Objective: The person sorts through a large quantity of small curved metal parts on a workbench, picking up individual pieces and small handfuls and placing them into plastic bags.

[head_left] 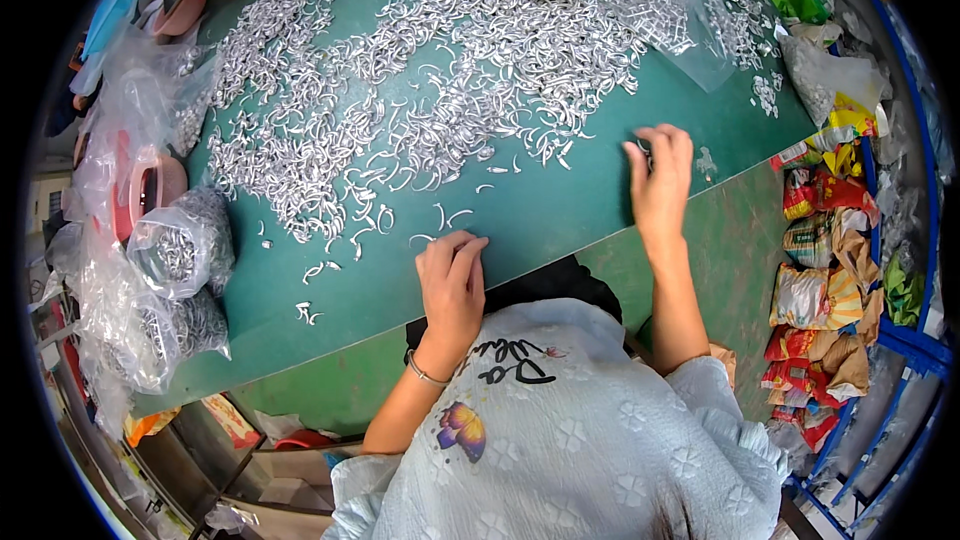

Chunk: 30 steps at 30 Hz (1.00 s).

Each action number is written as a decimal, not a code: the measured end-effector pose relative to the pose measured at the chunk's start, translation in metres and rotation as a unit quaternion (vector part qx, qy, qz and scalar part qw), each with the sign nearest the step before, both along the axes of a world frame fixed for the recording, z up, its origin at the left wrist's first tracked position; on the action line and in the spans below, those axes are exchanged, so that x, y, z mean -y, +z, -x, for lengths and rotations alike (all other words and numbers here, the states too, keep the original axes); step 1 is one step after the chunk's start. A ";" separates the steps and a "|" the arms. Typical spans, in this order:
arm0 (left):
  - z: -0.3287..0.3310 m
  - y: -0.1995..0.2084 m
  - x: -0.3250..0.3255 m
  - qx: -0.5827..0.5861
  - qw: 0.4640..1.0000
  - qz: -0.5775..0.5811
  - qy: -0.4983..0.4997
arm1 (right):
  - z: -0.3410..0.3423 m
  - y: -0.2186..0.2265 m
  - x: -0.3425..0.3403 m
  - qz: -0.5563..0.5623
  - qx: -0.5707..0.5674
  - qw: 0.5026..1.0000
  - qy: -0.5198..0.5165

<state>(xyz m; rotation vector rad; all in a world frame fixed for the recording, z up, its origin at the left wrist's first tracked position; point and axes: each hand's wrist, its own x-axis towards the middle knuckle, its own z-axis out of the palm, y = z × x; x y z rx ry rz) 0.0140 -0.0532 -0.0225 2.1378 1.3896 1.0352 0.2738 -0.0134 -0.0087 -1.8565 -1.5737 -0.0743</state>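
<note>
Green tabletop (560,215) strewn with curved silver metal pieces (560,40), heaped beyond the hands. Left hand (452,275): fingers drawn together near the front edge, beside stray pieces; contents cannot be discerned. Right hand (660,178): thumb and fingers parted, right of the heap.

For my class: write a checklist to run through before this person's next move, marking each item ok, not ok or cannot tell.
1. Both hands visible: ok; left hand and right hand both show.
2. Silvery curved pieces gathered in one heap: not ok; they lie spread over the green table.
3. Pieces near the left hand: ok; a few lie just beyond its fingertips.
4. Left hand empty: cannot tell; its fingers are bunched.
5. Right hand empty: cannot tell; its curled fingers hide the palm.
</note>
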 end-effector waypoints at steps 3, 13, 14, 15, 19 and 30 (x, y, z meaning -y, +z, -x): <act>0.000 0.000 -0.002 0.007 1.000 -0.001 -0.002 | 0.017 0.000 -0.012 0.027 0.045 0.994 0.092; -0.001 -0.003 -0.002 0.022 1.000 -0.015 0.005 | 0.050 0.010 0.006 0.028 0.050 0.995 0.080; -0.001 -0.003 -0.002 0.022 1.000 -0.016 0.004 | 0.053 0.002 0.005 0.047 0.038 0.994 0.089; 0.000 -0.003 -0.003 0.023 1.000 -0.017 0.006 | 0.052 -0.006 0.003 0.044 0.046 0.995 0.076; 0.000 -0.004 -0.001 0.031 0.999 -0.021 0.009 | 0.032 -0.008 0.013 0.048 0.053 0.996 0.043; -0.040 0.010 -0.014 -0.018 0.992 0.051 -0.114 | 0.047 0.004 -0.007 0.029 0.037 0.996 0.078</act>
